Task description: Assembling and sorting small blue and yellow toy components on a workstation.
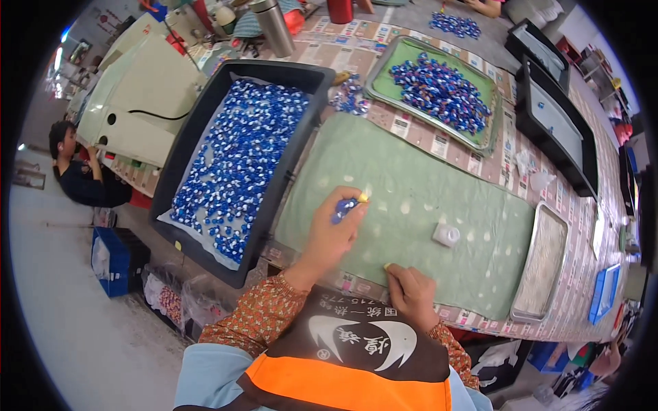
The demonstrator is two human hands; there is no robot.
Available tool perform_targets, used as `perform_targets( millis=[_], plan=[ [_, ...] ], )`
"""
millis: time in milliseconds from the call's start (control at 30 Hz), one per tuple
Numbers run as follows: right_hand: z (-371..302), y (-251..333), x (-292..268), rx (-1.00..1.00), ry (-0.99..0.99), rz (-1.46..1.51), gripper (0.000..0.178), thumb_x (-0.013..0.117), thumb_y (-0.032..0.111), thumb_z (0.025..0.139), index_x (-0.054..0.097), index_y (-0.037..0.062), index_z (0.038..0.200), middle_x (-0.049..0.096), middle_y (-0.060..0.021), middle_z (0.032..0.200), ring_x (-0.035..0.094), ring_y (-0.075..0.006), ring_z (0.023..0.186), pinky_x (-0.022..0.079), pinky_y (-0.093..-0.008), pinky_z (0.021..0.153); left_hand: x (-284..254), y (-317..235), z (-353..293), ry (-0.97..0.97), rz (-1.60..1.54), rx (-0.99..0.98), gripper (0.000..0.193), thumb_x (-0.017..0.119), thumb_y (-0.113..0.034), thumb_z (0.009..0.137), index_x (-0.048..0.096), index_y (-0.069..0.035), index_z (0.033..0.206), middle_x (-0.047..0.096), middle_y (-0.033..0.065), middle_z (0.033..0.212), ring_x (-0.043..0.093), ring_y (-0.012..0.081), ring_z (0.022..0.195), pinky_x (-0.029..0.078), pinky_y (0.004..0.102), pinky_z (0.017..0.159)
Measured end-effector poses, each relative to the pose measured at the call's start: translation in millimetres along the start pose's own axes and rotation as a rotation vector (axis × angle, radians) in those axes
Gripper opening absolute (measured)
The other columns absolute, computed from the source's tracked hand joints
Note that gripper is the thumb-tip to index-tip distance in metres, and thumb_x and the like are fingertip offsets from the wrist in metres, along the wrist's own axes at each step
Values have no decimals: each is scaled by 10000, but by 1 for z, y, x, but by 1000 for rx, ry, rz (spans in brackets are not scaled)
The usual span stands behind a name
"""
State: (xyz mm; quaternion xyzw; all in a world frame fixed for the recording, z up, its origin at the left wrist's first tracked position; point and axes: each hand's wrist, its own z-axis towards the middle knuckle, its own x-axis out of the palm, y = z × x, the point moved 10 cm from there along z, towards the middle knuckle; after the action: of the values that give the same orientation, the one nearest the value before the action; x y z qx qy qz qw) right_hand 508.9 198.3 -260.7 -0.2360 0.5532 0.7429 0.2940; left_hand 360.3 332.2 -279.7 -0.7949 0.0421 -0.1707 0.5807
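Note:
My left hand [330, 233] is over the left part of a green cloth [404, 178], its fingers curled round a few shiny blue beads [344, 209]. A yellow cover shows at one fingertip. Lower right, my right hand [413, 291] rests at the cloth's near edge with curled fingers and a yellow tip; what it pinches, if anything, is too small to make out. A small white pot [446, 234] sits on the cloth, right of both hands. To the left, a black tray [159, 198] holds many blue beads [240, 151] spread on a pale liner.
Beyond the cloth, a green-lined metal tray [384, 65] bears a heap of blue and purple beads [442, 89]. A shallow metal tray [541, 267] lies at right; black trays [558, 130] stand farther back. Near a steel flask [273, 27] is a beige machine [147, 103], with another person beside it.

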Motion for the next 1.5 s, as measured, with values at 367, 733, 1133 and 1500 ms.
perform_targets(
  millis=[367, 733, 1133, 1500],
  plan=[
    [-10, -2, 2, -11, -15, 19, 201, 688, 96, 862, 669, 70, 1060, 596, -113, 685, 605, -307, 583, 474, -436, 515, 54, -28, 2, -14, 1186, 683, 227, 714, -64, 848, 658, -136, 1055, 604, 110, 1004, 629, 333, 872, 529, 418, 728],
    [-8, -3, 0, -9, -23, 7, 229, 690, 86, 831, 680, 75, 1060, 594, -103, 694, 612, -291, 590, 475, -420, 511, 66, -24, -4, 55, 1346, 845, 287, 738, -58, 785, 660, -150, 1045, 619, 78, 1062, 604, 315, 929, 491, 422, 746],
    [-7, -1, -1, -31, -46, -11, 218, 684, 95, 832, 676, 90, 1050, 558, -84, 656, 590, -272, 554, 453, -411, 485, 58, -23, -6, 14, 1351, 803, 266, 744, -111, 797, 683, -168, 1050, 618, 52, 1240, 543, 307, 1152, 392, 456, 974],
    [-8, -2, 1, -15, -36, -3, 206, 682, 99, 838, 676, 94, 1044, 565, -87, 660, 600, -274, 567, 461, -414, 494, 49, -25, -10, 24, 1282, 798, 270, 734, -151, 827, 693, -166, 1094, 585, 75, 1349, 490, 335, 1295, 337, 500, 1083]
  ],
)
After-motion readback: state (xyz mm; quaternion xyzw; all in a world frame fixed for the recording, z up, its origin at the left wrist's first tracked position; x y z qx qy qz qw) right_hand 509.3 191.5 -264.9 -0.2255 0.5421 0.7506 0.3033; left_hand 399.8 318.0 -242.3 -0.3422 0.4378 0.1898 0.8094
